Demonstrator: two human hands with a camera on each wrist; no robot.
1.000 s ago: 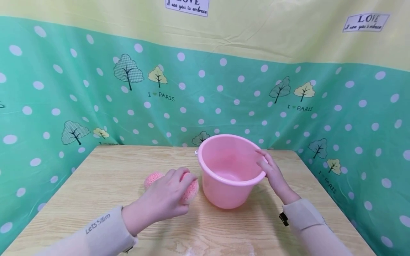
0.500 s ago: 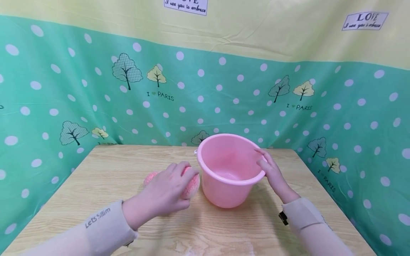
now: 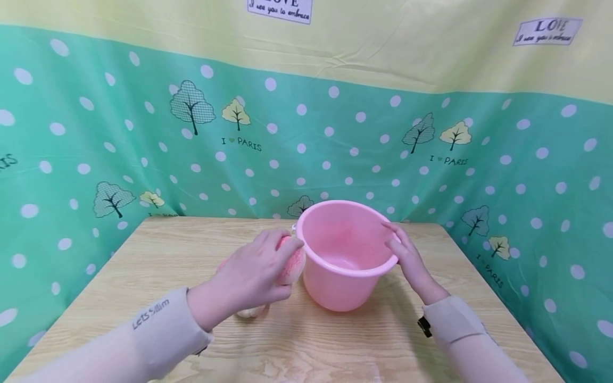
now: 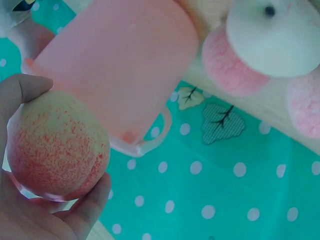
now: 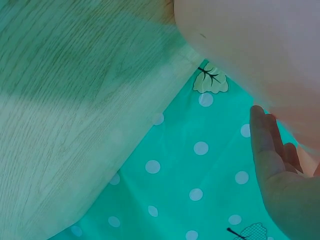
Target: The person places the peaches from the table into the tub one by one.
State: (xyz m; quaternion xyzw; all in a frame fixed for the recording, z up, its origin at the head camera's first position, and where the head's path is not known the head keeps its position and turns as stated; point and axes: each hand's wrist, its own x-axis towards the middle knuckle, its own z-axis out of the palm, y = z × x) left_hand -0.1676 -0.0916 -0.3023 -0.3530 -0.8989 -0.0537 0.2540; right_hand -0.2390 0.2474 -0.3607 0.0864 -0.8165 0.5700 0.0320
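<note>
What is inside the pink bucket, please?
In the head view, the pink bucket shows its inner wall and part of its floor, with no object visible there. The near rim covers the floor's nearest part.

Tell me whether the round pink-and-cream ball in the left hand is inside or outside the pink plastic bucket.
Outside: the head view shows the left hand holding the ball beside the bucket, not in its mouth.

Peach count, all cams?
4: a held peach in the left hand by the pink bucket; on the table, a pale peach, a pink peach partly behind it, and another pink peach at the frame edge. More may be hidden.
</note>
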